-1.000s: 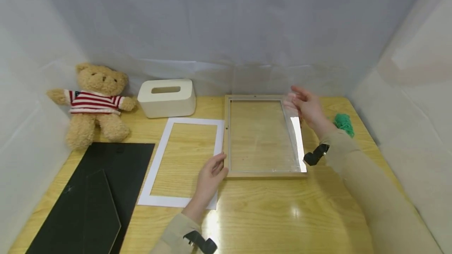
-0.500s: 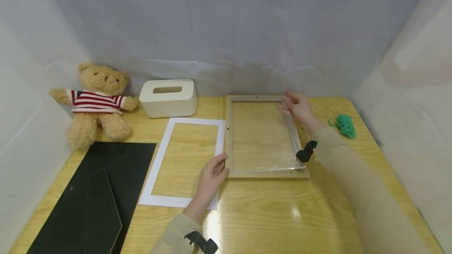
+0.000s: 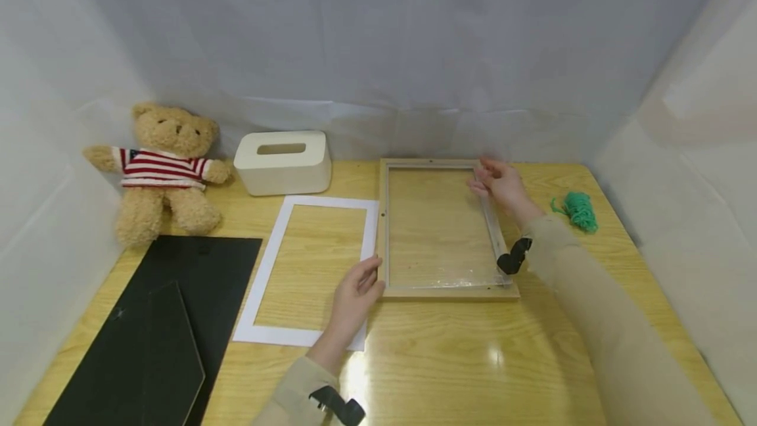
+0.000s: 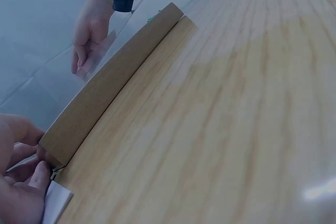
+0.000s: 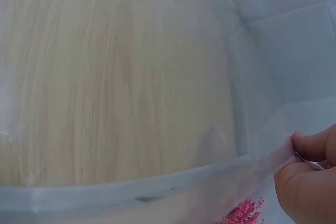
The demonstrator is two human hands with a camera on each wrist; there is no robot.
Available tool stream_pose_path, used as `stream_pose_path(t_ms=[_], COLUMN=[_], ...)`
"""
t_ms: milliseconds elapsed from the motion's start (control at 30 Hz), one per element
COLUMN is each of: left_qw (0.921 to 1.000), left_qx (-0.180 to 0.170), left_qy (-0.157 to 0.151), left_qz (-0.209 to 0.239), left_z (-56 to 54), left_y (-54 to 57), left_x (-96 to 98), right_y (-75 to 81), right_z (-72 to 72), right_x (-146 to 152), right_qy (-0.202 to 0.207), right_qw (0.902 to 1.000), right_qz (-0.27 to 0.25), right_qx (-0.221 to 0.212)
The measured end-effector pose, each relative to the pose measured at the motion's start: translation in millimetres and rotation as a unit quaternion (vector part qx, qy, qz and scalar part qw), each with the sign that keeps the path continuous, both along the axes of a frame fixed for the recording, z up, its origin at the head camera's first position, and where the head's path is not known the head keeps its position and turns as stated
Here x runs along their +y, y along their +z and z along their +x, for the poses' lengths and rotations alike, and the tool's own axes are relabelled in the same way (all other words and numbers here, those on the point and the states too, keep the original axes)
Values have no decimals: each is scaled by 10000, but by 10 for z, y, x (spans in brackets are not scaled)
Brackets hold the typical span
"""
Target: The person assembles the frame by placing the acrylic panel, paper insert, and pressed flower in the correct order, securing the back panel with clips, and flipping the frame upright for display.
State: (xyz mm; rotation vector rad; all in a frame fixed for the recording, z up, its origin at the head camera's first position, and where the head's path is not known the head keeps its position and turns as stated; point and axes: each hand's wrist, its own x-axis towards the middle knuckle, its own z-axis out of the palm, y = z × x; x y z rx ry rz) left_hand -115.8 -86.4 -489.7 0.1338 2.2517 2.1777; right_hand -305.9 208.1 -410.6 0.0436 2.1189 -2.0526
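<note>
A light wooden picture frame (image 3: pixel 449 293) lies flat on the table. My left hand (image 3: pixel 356 291) grips its near left corner, with thumb and fingers at the corner in the left wrist view. Between the thumb and fingers of my right hand (image 3: pixel 503 186) is the far right corner of a clear plastic sheet (image 3: pixel 464 276). The sheet lies over the frame's opening, its right side raised a little and its near edge shining. In the right wrist view the sheet (image 5: pixel 252 177) bends up toward the pinching fingers (image 5: pixel 312 148).
A white mat (image 3: pixel 251 334) lies left of the frame, and a black backing board (image 3: pixel 230 268) with a stand beyond it. A teddy bear (image 3: pixel 168 169), a white tissue box (image 3: pixel 284 173) and green yarn (image 3: pixel 579 210) stand around. Pink sprigs (image 5: pixel 244 212) show by the frame.
My right hand has come left and slightly down, bringing the plastic sheet's raised right side lower over the frame. My left hand has stayed at the frame's corner.
</note>
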Motion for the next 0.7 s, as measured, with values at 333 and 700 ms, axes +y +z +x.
stream_pose_path(t_ms=[333, 700], left_qw=[10000, 9999], left_qx=[17, -2], left_qy=[-17, 26], left_qz=[-19, -113], left_z=[-5, 13], left_y=[-9, 79], left_x=[5, 7], right_y=[-64, -135], right_z=[-25, -1], right_x=[21, 65], right_qy=[650, 948], right_qw=[9842, 9252], right_qz=[1636, 3543], right_qx=[204, 977])
